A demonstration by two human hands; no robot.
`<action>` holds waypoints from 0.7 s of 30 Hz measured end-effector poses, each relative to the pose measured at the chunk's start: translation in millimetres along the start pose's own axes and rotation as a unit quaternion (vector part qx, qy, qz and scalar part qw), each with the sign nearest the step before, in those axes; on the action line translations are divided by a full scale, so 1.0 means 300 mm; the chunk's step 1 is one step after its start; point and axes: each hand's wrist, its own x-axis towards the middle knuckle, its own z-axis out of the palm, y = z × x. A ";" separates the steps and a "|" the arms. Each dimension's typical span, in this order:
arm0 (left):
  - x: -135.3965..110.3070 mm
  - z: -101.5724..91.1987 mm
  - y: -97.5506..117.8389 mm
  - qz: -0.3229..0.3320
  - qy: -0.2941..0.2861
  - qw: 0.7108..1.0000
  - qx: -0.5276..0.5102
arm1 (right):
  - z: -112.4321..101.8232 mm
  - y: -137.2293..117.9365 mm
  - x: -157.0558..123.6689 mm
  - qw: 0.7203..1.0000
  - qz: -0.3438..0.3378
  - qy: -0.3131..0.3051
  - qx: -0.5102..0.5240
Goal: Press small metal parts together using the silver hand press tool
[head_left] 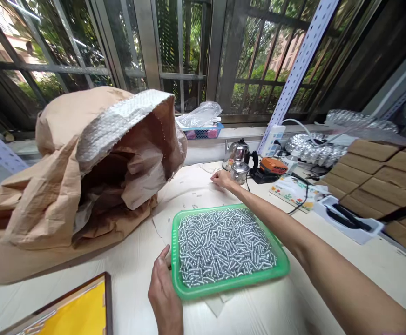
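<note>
A green plastic tray full of several small silver metal pieces lies on the white table in front of me. My left hand rests at the tray's near left corner, thumb against its rim, fingers hidden underneath or beside it. My right arm stretches far across the table past the tray; my right hand lies on the tabletop near a few loose silver pieces, its fingers curled down, just left of a small steel teapot.
A big crumpled brown paper sack with a plastic liner lies on the left. A kettle, orange device, tissue pack, white tray and stacked cardboard boxes stand right. A yellow framed board sits at the near left.
</note>
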 end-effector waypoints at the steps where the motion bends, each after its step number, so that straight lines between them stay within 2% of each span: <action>1: -0.003 0.001 0.007 -0.005 0.001 1.000 0.000 | -0.009 0.020 0.003 1.000 0.003 -0.001 0.000; 7: -0.008 0.003 0.025 -0.018 -0.001 1.000 0.005 | 0.010 0.081 -0.017 0.999 0.002 -0.044 0.016; 13: -0.011 0.005 0.031 -0.013 0.005 1.000 0.007 | 0.021 0.075 -0.045 0.999 0.006 -0.037 0.033; 21: 0.004 0.002 0.003 -0.001 0.004 1.000 0.005 | 0.029 0.042 -0.052 0.993 0.040 -0.077 0.079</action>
